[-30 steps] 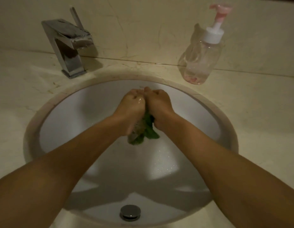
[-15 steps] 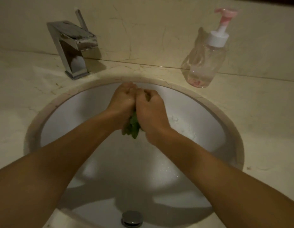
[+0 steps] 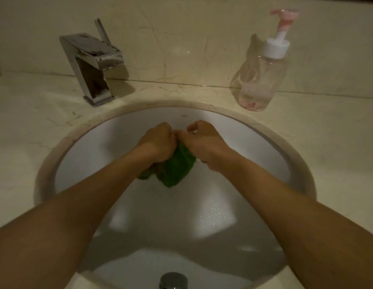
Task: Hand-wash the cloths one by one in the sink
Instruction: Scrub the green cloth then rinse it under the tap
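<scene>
In the head view, the left hand (image 3: 158,142) and right hand (image 3: 204,143) clench a bunched green cloth (image 3: 177,168) between them, knuckles touching, over the sink (image 3: 87,147). The cloth's loose bulk hangs below the grip, toward the wrists and equally near both hands.

Dim light; beige marble wall (image 3: 181,28) & countertop (image 3: 327,132) w/ veins.
</scene>
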### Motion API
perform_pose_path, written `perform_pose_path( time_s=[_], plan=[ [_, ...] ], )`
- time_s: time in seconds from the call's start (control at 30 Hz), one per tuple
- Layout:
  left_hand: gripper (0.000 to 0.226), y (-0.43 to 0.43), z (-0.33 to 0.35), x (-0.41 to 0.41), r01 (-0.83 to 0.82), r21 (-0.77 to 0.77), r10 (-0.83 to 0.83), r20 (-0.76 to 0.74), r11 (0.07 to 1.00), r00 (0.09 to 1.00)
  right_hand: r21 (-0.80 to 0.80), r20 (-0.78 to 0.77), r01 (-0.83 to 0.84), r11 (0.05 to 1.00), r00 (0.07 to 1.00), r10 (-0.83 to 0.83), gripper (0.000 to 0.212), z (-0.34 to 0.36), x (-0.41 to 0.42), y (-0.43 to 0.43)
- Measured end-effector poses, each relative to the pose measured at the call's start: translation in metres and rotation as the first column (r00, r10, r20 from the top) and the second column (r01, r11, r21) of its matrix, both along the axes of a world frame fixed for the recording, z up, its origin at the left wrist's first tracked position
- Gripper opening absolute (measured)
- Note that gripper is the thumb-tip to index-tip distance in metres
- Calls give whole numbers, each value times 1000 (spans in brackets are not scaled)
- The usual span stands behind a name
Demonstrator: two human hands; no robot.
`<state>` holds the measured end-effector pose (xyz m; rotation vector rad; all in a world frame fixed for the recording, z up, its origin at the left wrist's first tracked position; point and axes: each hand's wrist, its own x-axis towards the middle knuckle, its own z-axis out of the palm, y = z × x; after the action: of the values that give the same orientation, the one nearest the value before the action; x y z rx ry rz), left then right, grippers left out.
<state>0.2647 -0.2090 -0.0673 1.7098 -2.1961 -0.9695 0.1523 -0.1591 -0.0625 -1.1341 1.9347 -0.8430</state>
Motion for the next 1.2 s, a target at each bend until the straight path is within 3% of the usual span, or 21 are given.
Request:
perform_pose_path(
  time_s=[0.07, 0.17, 0.27, 0.33, 0.4, 0.43, 0.5, 0.53, 0.63, 0.7, 0.77, 0.83, 0.93, 1.03, 1.1, 1.2],
  plan=[
    [47, -4, -7, 8, 130, -110, -100, 244, 985, 965, 141, -309, -81, 987, 943, 121, 58, -12, -19, -3],
    [55, -7, -17, 18, 262, -200, -164, 407, 944, 899, 220, -571, -133, 966, 786, 238, 51, -22, -32, 0],
    [32, -6, -18, 12, 395, -257, -243, 471, 882, 848, 259, -732, -307, 916, 557, 393, 41, -25, -26, -3],
    [23, -9, -24, 9, 439, -164, -325, 460, 883, 826, 333, -602, -490, 806, 547, 581, 30, -32, -16, -4],
    [39, -10, -33, 11, 480, -11, -414, 491, 877, 767, 456, -441, -550, 699, 543, 715, 36, -43, -14, -3],
    [52, -11, -35, 13, 488, 43, -443, 495, 872, 748, 513, -419, -535, 672, 527, 739, 49, -45, -17, -1],
    [70, -16, -40, 17, 489, 103, -469, 505, 866, 724, 552, -508, -435, 712, 501, 700, 75, -49, -27, 0],
    [75, -18, -42, 19, 495, 124, -478, 536, 860, 696, 552, -546, -382, 741, 506, 668, 77, -49, -30, 0],
    [75, -16, -40, 20, 521, 79, -436, 659, 850, 612, 494, -537, -353, 795, 595, 598, 41, -48, -28, -2],
    [59, -14, -38, 18, 524, 40, -406, 683, 851, 607, 427, -401, -422, 800, 705, 585, 20, -44, -25, -1],
    [37, -14, -35, 17, 484, 25, -391, 627, 875, 674, 293, -160, -439, 850, 854, 496, 20, -36, -25, -4],
    [21, -15, -32, 14, 397, -15, -346, 459, 918, 818, 140, 52, -298, 944, 955, 293, 20, -27, -28, -8],
    [23, -14, -22, 4, 209, -31, -208, 39, 977, 977, 5, 221, -3, 1000, 975, 1, 23, -25, -38, -15],
    [22, -9, -10, -7, 17, 37, -8, -249, 999, 969, -65, 241, 124, 990, 965, -105, 22, -20, -29, -13],
    [19, -6, -8, -10, -67, 73, 89, -363, 995, 928, -108, 204, 100, 989, 976, -76, 22, -15, -13, -7],
    [16, -8, -4, -8, -190, 180, 255, -487, 965, 835, -186, 316, 26, 982, 948, 34, 15, -10, 17, 6]
  ],
)
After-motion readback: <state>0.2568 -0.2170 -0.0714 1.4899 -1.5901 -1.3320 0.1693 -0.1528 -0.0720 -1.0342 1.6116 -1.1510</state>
